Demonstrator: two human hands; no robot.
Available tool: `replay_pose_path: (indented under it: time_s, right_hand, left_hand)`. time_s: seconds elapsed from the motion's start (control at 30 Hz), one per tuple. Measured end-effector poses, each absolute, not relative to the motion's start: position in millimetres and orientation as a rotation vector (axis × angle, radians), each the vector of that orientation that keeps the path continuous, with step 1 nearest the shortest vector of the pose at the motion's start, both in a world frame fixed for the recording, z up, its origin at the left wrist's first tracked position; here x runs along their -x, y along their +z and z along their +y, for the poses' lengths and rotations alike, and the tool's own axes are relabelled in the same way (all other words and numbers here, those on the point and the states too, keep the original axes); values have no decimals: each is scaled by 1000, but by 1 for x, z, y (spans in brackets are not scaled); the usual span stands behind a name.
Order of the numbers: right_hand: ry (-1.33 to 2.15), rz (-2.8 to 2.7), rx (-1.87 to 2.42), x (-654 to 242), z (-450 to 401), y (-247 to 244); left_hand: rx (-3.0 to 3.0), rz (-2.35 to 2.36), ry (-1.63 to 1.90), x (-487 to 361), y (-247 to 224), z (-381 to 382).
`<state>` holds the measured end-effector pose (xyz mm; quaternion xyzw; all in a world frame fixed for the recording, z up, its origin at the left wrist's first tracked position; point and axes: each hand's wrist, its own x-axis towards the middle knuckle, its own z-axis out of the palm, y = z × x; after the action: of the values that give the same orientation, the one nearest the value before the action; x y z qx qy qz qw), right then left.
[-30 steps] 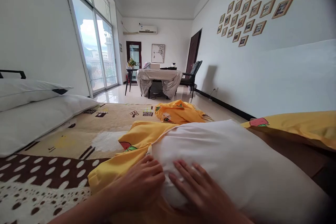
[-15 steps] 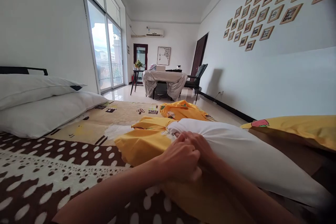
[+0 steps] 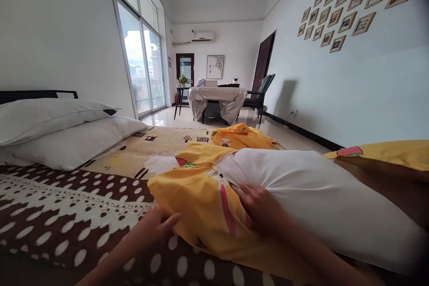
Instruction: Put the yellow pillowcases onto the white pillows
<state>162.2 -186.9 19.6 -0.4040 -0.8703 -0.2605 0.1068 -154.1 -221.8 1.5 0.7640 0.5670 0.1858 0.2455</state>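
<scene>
A white pillow (image 3: 301,187) lies partly inside a yellow pillowcase (image 3: 197,192) with a cartoon print; its far end sticks out toward the right. My right hand (image 3: 261,205) has its fingers closed at the case's opening, gripping the cloth where the pillow enters and creasing the pillow's white surface. At the lower left edge of the pillowcase is my left hand (image 3: 154,225). Its thumb is apart from the curled fingers and touches the yellow cloth. Whatever its fingertips do under the edge is hidden.
White pillows (image 3: 83,140) are stacked at the left of the bed, on a brown and cream patterned blanket (image 3: 110,196). Another yellow cloth (image 3: 241,136) is crumpled at the bed's far edge. A yellow printed piece (image 3: 385,154) lies at right. A covered table (image 3: 217,94) and chair (image 3: 263,94) stand beyond.
My left hand has left my right hand and moved down-left to the pillowcase's edge. More of the printed yellow cloth is spread out. My right hand stays at the opening.
</scene>
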Motion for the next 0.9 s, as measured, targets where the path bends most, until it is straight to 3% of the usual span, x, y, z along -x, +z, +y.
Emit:
replay_pose_path:
  time_s: [0.13,0.27,0.47,0.73,0.9]
  right_hand:
    - [-649,-2641,1167,-163,-194,22]
    - [-755,-2729,1035,-167,-198,17]
    - [-953,-2681,987,-161,-191,2]
    - [-1002,-2582,1228,-137,-152,46]
    - [-841,-2608,1306,-140,-128,62]
  left_hand:
    - [-1493,1325,526,169,-35,-220]
    - [-1139,1211,750,147,-51,-213]
    - [-1232,1286,938,111,-50,-199]
    - [-1657,1137,610,41,-5,-205]
    - [-1778,1049,626,37,19,-184]
